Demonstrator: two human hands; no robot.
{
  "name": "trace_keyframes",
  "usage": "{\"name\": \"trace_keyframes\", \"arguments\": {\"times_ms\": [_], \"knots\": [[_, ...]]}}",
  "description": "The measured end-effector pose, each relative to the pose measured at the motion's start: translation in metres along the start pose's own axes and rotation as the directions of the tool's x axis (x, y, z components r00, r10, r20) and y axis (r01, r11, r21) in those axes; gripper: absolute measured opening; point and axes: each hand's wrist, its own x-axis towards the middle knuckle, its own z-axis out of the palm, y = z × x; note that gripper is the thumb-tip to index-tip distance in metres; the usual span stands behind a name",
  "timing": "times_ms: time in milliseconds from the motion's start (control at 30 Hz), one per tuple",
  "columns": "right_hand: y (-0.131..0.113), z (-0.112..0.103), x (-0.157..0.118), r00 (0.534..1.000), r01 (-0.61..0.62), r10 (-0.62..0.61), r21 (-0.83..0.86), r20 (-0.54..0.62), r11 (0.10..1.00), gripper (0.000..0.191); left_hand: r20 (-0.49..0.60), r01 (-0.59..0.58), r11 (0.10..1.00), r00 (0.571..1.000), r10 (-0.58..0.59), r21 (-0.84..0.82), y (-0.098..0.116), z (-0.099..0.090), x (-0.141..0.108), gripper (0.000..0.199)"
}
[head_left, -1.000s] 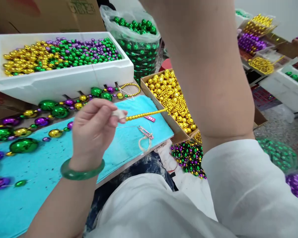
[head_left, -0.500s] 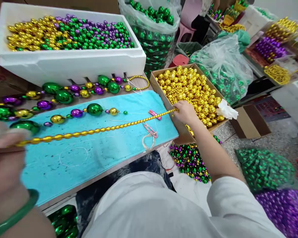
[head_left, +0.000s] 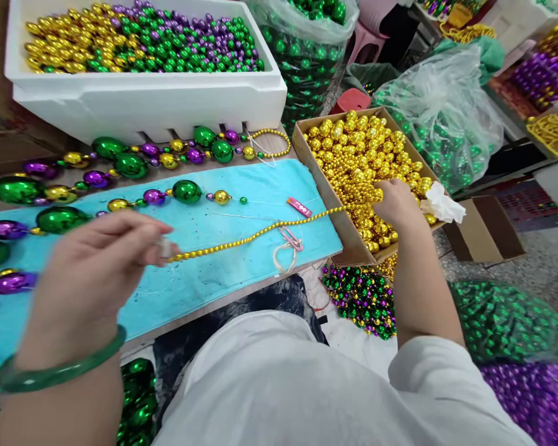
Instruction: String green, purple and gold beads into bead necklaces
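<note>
My left hand (head_left: 97, 266), a green bangle on its wrist, is closed in a pinch on one end of a strand of small gold beads (head_left: 242, 242). The strand sags slightly as it runs rightward over the blue cloth (head_left: 199, 291) and across the rim of a cardboard box (head_left: 320, 179). Inside that box, my right hand (head_left: 395, 201) is closed on small gold beads; its fingertips are partly hidden among them. Between the hands, a pink clip (head_left: 299, 207) lies behind the strand, near a second pink clip (head_left: 292, 239) with a pale cord loop.
Strung green, purple and gold beads (head_left: 131, 165) lie along the table's back. Behind them stands a white foam box (head_left: 149, 105) of mixed beads. Bags of green beads (head_left: 302, 68) stand beyond. A small open carton (head_left: 486, 229) is at right, above bags of green and purple beads (head_left: 530, 396).
My left hand has moved right and inward with the strand end, and the strand has slackened. My right hand has shifted right, deeper over the gold beads. The view has tilted slightly.
</note>
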Motion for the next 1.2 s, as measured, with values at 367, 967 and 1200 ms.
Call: {"name": "trace_keyframes", "arguments": {"times_ms": [367, 967, 1200], "knots": [[-0.141, 0.103, -0.102, 0.909, 0.32, -0.287, -0.065, 0.304, 0.945, 0.024, 0.113, 0.224, 0.936, 0.958, -0.262, 0.271, -0.047, 0.045, 0.016, 0.027], [-0.1, 0.063, -0.124, 0.785, -0.344, -0.433, 0.893, 0.444, 0.29, 0.05, 0.324, 0.135, 0.904, 0.904, -0.28, 0.405, -0.047, 0.075, 0.001, 0.026], [-0.112, 0.082, -0.13, 0.674, -0.55, -0.494, 0.819, 0.549, 0.161, 0.054, 0.571, -0.199, 0.853, 0.81, -0.134, 0.483, -0.052, 0.084, -0.01, 0.022]]}}
